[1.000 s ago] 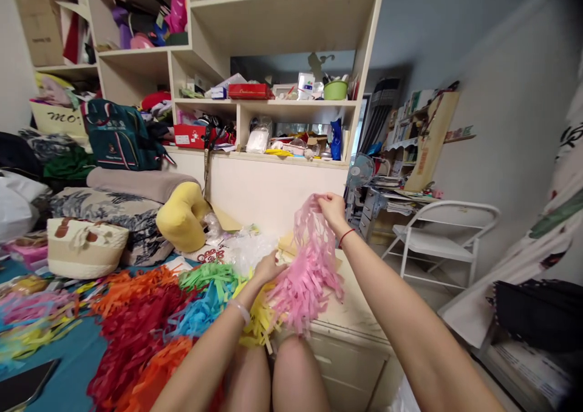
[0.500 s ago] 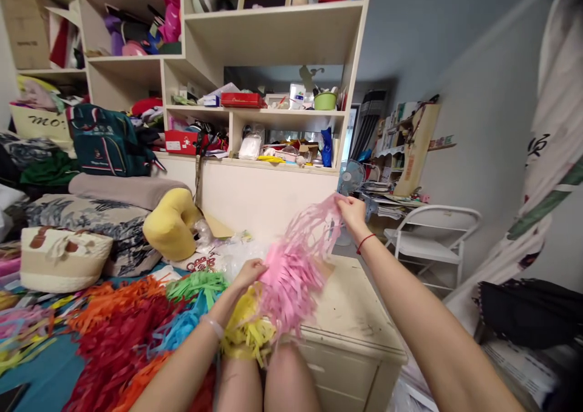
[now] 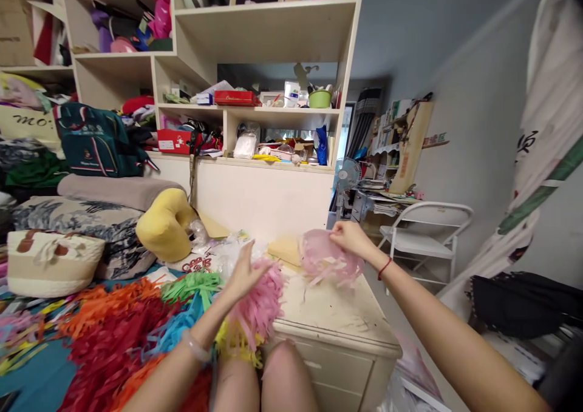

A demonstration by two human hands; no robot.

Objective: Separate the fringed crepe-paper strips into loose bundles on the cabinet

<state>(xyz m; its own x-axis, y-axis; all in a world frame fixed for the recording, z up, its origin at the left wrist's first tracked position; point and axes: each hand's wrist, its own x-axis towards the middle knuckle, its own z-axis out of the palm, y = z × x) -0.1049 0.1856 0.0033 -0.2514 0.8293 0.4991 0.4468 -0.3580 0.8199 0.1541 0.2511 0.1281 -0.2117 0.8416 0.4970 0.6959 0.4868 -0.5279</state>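
Note:
My right hand (image 3: 351, 239) pinches the edge of a light pink fringed strip (image 3: 319, 248), which hangs curled and blurred above the cabinet top. On the left, my left hand (image 3: 243, 275) has its thumb and fingers apart against a pink fringed bundle (image 3: 262, 303); part of the bundle is behind the hand. Under that bundle, a yellow fringed bunch (image 3: 239, 344) rests on my thighs. Blue fringe (image 3: 180, 327), green fringe (image 3: 194, 286), red fringe (image 3: 109, 345) and orange fringe (image 3: 107, 306) lie heaped to the left.
A cream cabinet (image 3: 332, 306) stands in front of my knees, with a yellowish sheet (image 3: 285, 251) on top. A yellow cushion (image 3: 164, 227), a woven bag (image 3: 52, 263) and a green backpack (image 3: 98, 142) are at left. Shelves rise behind. A white folding chair (image 3: 423, 236) stands at right.
My right hand has moved down with the light pink strip, which is now apart from the bundle. My left hand has spread its fingers and shifted left, and the pink bundle sits lower and further left.

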